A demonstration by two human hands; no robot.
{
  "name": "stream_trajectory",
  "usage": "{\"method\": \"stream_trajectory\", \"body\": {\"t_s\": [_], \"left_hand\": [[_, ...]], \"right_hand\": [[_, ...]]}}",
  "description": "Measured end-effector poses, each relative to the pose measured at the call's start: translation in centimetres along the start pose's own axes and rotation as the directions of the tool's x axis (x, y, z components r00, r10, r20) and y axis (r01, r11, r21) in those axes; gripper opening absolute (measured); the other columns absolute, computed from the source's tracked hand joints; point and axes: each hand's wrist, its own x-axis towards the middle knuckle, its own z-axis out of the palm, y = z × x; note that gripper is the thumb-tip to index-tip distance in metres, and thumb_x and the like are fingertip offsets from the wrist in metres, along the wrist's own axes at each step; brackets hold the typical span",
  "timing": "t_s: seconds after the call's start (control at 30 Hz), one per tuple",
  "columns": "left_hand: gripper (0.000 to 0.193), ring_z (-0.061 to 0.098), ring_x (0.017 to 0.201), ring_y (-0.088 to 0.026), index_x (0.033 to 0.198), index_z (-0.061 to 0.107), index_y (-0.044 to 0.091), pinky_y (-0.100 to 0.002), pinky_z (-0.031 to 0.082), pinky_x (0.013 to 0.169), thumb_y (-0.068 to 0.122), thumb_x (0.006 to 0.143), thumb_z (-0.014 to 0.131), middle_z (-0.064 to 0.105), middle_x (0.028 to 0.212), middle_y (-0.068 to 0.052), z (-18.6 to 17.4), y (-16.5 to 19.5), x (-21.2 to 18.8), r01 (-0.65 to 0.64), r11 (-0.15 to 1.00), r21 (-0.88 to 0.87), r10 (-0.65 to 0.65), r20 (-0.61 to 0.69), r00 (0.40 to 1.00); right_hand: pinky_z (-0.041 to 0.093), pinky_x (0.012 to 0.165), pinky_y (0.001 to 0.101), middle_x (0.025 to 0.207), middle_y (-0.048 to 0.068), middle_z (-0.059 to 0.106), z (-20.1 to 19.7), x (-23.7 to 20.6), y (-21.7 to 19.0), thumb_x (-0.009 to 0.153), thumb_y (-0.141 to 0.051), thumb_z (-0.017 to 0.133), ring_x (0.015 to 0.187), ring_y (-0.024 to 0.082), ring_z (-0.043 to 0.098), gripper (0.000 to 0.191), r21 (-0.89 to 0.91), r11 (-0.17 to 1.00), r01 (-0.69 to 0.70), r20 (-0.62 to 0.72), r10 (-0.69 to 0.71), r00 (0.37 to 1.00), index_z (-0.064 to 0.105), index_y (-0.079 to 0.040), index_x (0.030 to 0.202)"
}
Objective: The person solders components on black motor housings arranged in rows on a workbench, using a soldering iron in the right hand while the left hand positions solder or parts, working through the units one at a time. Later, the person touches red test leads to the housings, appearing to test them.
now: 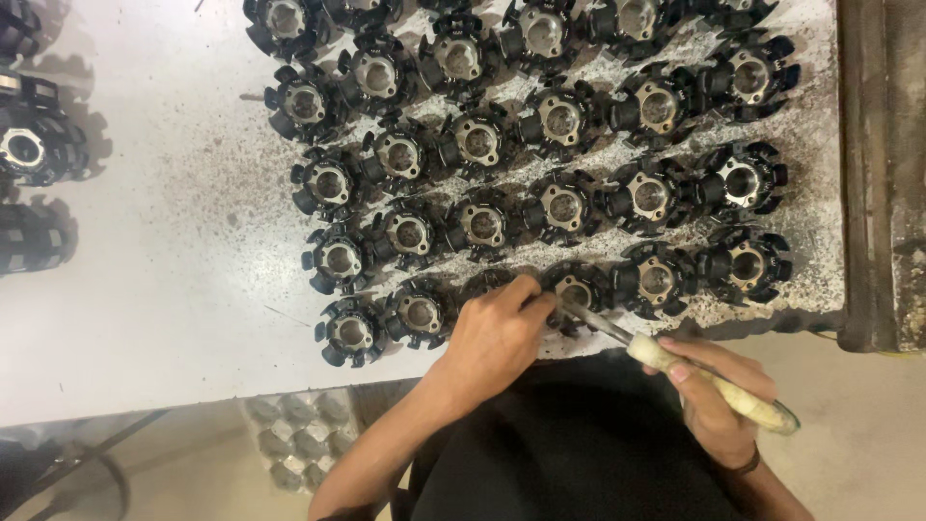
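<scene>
Head view. White worktop (pixel 145 289), speckled with dark grit, carried rows of black finned cores with bare metal bores (pixel 482 224), packed close and mostly touching. More of the same stood apart at the far left edge (pixel 34 150).

Left hand (pixel 497 333) was clenched down on a core in the nearest row (pixel 487 282), fingers wrapped over its top, so most of that core was hidden. Right hand (pixel 714 396) gripped the pale, wrapped handle of a slim metal tool (pixel 699 376); its shaft tip rested at the neighbouring core (pixel 577 292).

Judgement: cores look stiff, dense, heavy for their bulk. Fins give grip, though edges may be sharp and gritty. Best taken around the outer fins, not the bore.
</scene>
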Motion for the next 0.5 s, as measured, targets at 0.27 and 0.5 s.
{"method": "stream_trajectory", "body": {"t_s": [0.27,0.5], "left_hand": [[0.024,0.068,0.077,-0.03,0.105,0.07,0.002,-0.042,0.055,0.061,0.004,0.082,0.072,0.058,0.095,-0.011,0.2,0.2,-0.4,-0.022,0.999,0.027,0.023,-0.024,0.999],[0.025,0.069,0.077,-0.029,0.107,0.07,0.002,-0.041,0.056,0.062,0.003,0.082,0.072,0.062,0.099,-0.008,0.0,-0.3,-0.5,-0.044,0.999,0.01,0.044,-0.03,0.999]], "right_hand": [[0.062,0.082,0.0342,0.096,0.024,0.073,-0.1,-0.3,0.7,0.092,0.002,0.06,0.084,0.029,0.075,0.025,0.107,0.993,-0.05,-0.05,0.056,0.997,0.069,0.012,0.113],[0.065,0.072,0.0339,0.097,0.022,0.075,-0.5,-0.1,1.2,0.092,-0.001,0.062,0.078,0.03,0.078,0.021,-0.075,0.997,0.02,-0.014,-0.021,1.0,0.069,0.011,0.107]]}}
